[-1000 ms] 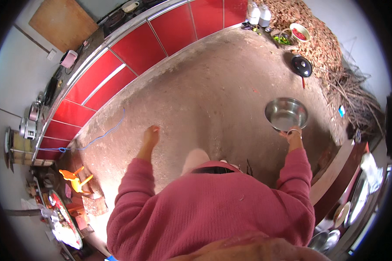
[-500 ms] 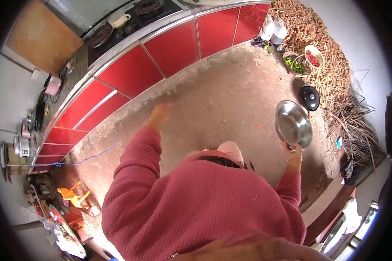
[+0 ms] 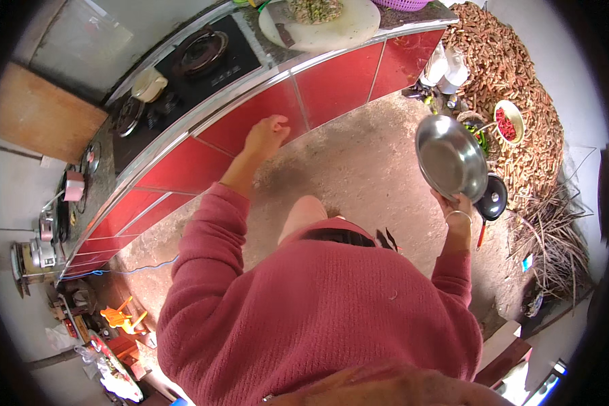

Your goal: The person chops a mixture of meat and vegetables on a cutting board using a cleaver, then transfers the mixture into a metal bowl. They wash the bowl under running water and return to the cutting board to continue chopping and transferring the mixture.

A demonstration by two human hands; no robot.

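Note:
A shiny, round stainless steel basin [image 3: 451,157] is tilted in the air on my right side. Below its near rim, my right hand [image 3: 453,203] grips it, with a bracelet at the wrist. My left hand [image 3: 266,137] hangs in front of the red cabinet doors [image 3: 333,76], its fingers loosely bent and nothing seen in them. On the counter beyond, a whitish round cutting board [image 3: 365,28] carries a pile of chopped food [image 3: 316,9] and a knife [image 3: 281,28].
A black lidded pan [image 3: 492,196] lies on the floor beside the basin. Behind it are a bowl of red peppers [image 3: 517,114], a basket with green ones, and a heap of corncobs [image 3: 504,51]. A black stove top [image 3: 233,57] is at the upper left; an orange stool [image 3: 118,317] stands lower left.
I have moved forward toward the counter, and the cutting board has come into view. My left hand has swung forward and up; the basin stays in my right hand.

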